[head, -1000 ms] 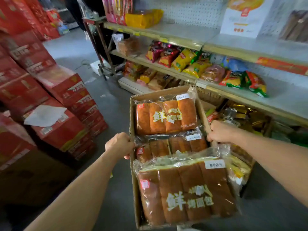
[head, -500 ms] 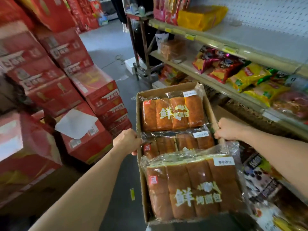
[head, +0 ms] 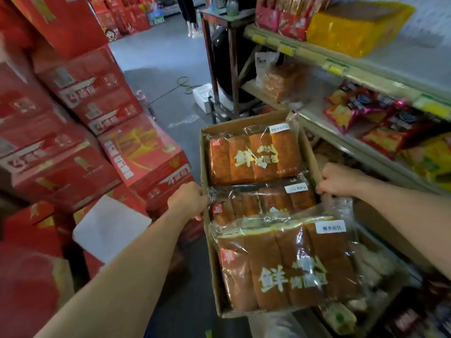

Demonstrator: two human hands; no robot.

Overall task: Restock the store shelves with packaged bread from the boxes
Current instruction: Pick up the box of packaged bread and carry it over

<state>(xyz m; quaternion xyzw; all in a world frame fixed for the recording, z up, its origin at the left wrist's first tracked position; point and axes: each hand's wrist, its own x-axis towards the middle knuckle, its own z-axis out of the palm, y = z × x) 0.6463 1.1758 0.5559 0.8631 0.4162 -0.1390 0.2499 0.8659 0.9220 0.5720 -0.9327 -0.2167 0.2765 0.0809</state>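
Observation:
I carry an open cardboard box (head: 204, 152) in front of me above the aisle floor. My left hand (head: 189, 198) grips its left wall and my right hand (head: 338, 178) grips its right wall. Inside lie three clear packs of brown sliced bread with white lettering: a far pack (head: 253, 156), a middle pack (head: 263, 200) partly covered, and a near pack (head: 288, 267) on top. The store shelves (head: 341, 140) run along my right.
Stacked red cartons (head: 97, 93) fill the left side, one with a white sheet (head: 109, 226) on it. Snack bags (head: 380, 118) lie on the middle shelf, a yellow package (head: 358, 28) on the upper one. A dark metal stand (head: 219, 69) and a person's legs (head: 191, 15) are farther down the aisle.
The view has swung left along the aisle while I carry the box. Both hands keep their hold on the box walls. The shelves now sit further to the right.

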